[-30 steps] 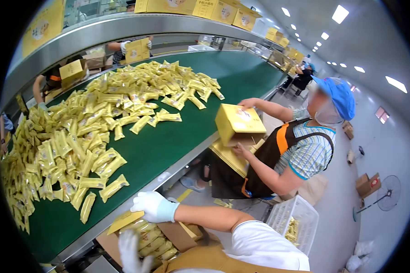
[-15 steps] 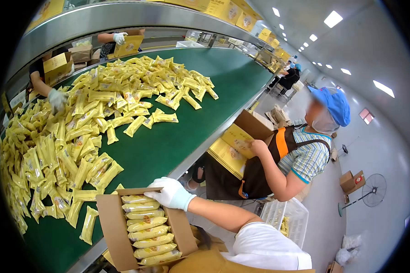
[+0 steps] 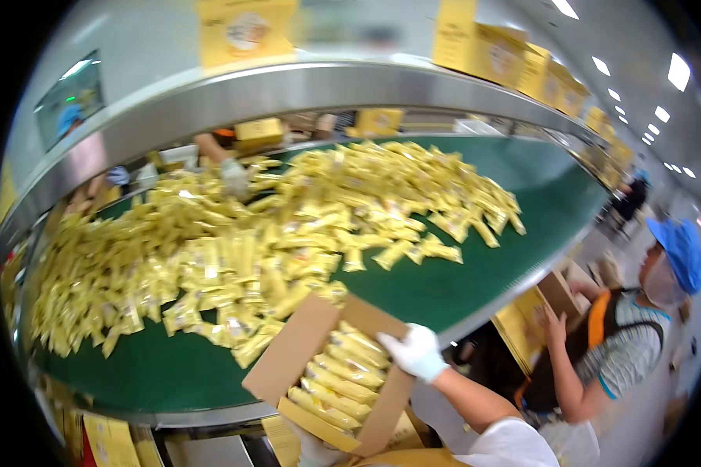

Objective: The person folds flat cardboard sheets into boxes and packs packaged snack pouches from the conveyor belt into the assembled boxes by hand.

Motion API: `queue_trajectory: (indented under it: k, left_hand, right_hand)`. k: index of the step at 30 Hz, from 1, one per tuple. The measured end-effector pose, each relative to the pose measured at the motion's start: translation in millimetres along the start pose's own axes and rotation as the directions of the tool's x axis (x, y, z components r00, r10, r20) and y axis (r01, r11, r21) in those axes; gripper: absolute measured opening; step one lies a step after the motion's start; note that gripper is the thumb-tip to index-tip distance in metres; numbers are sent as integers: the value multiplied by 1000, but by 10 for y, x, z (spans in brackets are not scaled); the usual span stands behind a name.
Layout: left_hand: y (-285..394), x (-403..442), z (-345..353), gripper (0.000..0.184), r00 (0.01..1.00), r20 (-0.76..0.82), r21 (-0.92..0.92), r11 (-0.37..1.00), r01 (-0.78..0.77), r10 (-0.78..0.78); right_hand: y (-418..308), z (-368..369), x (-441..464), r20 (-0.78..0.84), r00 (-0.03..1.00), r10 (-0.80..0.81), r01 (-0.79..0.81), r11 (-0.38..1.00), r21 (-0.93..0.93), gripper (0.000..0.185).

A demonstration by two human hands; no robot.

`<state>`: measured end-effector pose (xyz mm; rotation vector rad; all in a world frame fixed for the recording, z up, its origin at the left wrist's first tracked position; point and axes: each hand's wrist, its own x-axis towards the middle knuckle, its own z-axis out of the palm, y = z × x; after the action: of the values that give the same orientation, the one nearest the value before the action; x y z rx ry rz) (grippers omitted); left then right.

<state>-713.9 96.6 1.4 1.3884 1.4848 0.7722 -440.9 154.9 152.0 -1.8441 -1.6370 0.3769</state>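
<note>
An open cardboard box (image 3: 294,342) is tilted in front of me at the near edge of the belt. Inside it, yellow-wrapped snack packets (image 3: 339,381) lie side by side in a row. My right hand (image 3: 414,352), in a white glove, grips the box's right wall, its thumb over the rim. Low at the box's near end is my gloved left hand (image 3: 317,450), mostly hidden by the box and holding it from below. Just beyond the box spreads a large heap of the same yellow packets (image 3: 234,241).
The heap rests on a green conveyor belt (image 3: 413,296) with a metal edge. Across it, a co-worker's gloved hand (image 3: 234,177) reaches into the packets. At right, a co-worker in a blue cap (image 3: 681,253) holds a yellow carton (image 3: 526,319). Yellow boxes (image 3: 494,58) line an overhead shelf.
My view has swung left, so the belt and heap appear farther right. The box has turned and is tilted differently. My left hand now shows more at its near end; my right hand keeps its grip.
</note>
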Motion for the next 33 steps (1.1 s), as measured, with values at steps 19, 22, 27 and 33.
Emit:
queue_trajectory:
  k: [19,22,27,33]
  left_hand:
    - [4600,2171,-2932,53,569,-414,-74,597,-799,710]
    - [4565,2377,-3005,61,621,-492,253,783,-568,610]
    - [4245,2581,-2866,67,315,-459,797,542,-267,830]
    - [2556,1269,-2135,68,845,326,351,776,-524,423]
  right_hand:
    - [-2873,-1299,3605,-604,583,-544,806,293,514,66]
    - [-2748,-1079,3642,-560,451,-695,659,682,-317,55]
    - [-2682,-1102,3260,-436,413,-800,646,594,-479,46]
    - [-1300,-597,1817,-67,606,-792,795,603,62,45]
